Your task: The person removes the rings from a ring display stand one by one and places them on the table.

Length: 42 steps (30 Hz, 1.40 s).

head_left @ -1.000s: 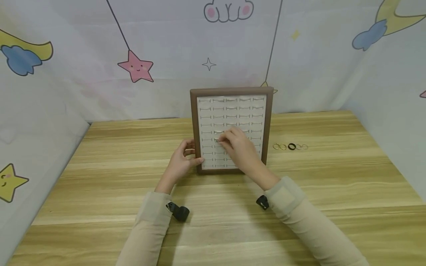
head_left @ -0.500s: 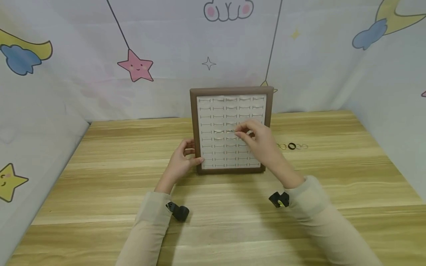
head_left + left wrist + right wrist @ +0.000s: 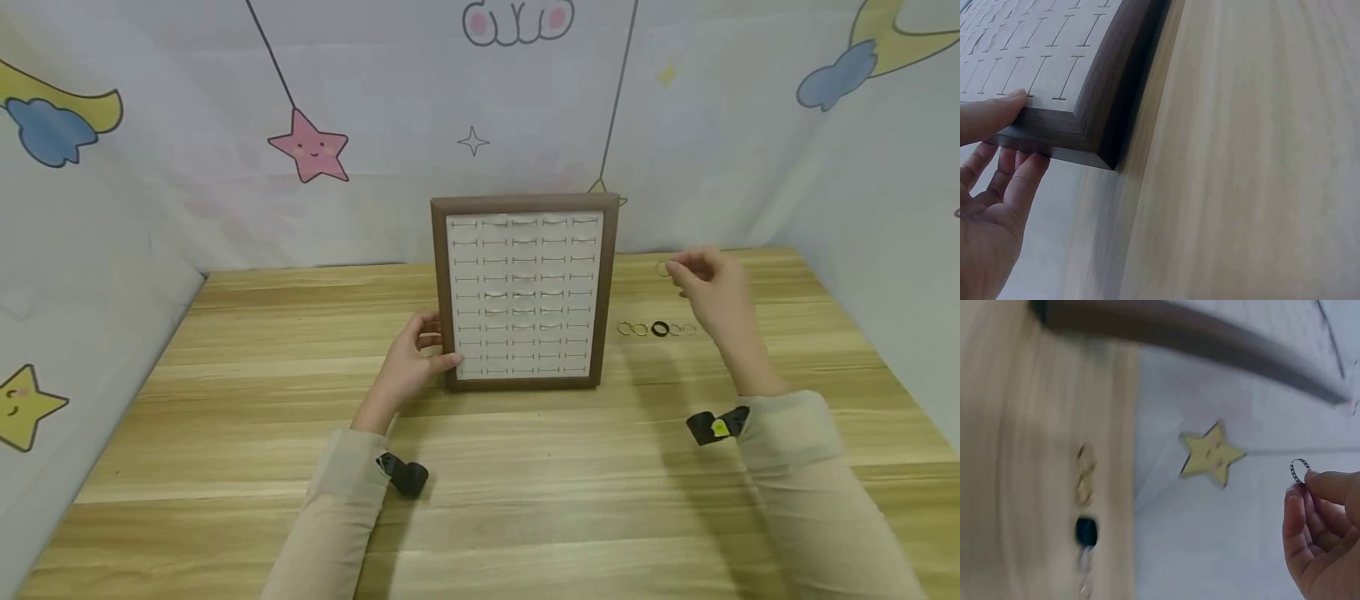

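A brown-framed ring display board (image 3: 525,375) with a white slotted face stands tilted on the wooden table. My left hand (image 3: 414,357) grips its lower left corner (image 3: 1079,134), thumb on the face and fingers behind the frame. My right hand (image 3: 708,287) is raised in the air to the right of the board and pinches a small thin ring (image 3: 663,268) (image 3: 1299,471) at its fingertips. A few rings (image 3: 495,295) sit in slots mid-board.
A short row of loose rings (image 3: 657,329), gold ones and one black (image 3: 1086,531), lies on the table right of the board, below my right hand. Cartoon-printed cloth walls (image 3: 315,150) close in the back and both sides.
My right hand has left the board's middle slots and swung right and up, carrying a thin ring pulled from it. The left hand stays on the frame's corner.
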{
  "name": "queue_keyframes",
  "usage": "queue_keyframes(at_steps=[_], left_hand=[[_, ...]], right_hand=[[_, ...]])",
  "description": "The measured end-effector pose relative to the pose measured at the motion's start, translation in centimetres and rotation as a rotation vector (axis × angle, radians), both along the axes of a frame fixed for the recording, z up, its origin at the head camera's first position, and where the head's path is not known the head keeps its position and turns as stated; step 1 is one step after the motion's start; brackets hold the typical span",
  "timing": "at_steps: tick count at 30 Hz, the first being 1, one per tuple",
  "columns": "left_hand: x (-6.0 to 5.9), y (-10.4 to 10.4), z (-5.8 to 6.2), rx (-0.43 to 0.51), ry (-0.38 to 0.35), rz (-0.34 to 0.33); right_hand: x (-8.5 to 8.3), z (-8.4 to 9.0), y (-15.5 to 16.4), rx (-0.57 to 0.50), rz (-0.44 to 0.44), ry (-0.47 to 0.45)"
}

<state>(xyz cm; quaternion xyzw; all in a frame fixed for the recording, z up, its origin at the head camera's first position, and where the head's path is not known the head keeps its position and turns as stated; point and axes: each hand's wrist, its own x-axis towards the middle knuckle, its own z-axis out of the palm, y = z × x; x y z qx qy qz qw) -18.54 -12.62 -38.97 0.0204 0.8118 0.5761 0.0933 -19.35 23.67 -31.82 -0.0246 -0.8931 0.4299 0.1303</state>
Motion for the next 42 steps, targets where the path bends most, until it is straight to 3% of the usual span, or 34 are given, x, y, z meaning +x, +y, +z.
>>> queue_keyframes(at_steps=[11,21,42], left_hand=[[-0.1,-0.1,-0.3,0.005,-0.001,0.002],[0.0,-0.2,-0.3,-0.004,-0.009,0.003],[0.0,-0.3,-0.3,-0.008,-0.006,0.003]], right_hand=[[-0.6,-4.3,5.6,0.144,-0.105,-0.288],[-0.1,-6.7,7.7,0.124,-0.147,-0.411],[-0.2,-7.1,8.0,0.145,-0.168,-0.418]])
